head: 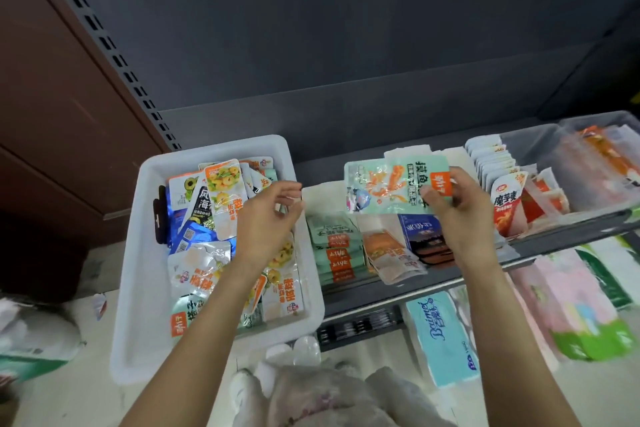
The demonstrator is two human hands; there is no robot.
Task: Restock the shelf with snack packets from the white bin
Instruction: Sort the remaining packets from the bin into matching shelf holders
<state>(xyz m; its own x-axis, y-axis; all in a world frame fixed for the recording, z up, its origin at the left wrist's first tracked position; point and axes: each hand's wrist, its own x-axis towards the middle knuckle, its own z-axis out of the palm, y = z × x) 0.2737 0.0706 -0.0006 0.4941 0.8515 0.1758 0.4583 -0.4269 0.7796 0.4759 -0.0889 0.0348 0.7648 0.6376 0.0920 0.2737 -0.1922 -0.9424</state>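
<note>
Right hand [457, 204] pinches one mint-green snack packet [391, 184] above the shelf [415, 279]. Left hand [268, 218], fingers loosely curled, holds nothing, over one white bin [138, 253] of mixed packets.

A dark grey back panel [346, 28] rises beside a slotted upright [104, 42], a reddish-brown wall [45, 80] at left, pale floor [69, 392] below.

Mint snack pkt [388, 189] held above shelf [415, 282]; white bin [138, 288] full, left.
</note>
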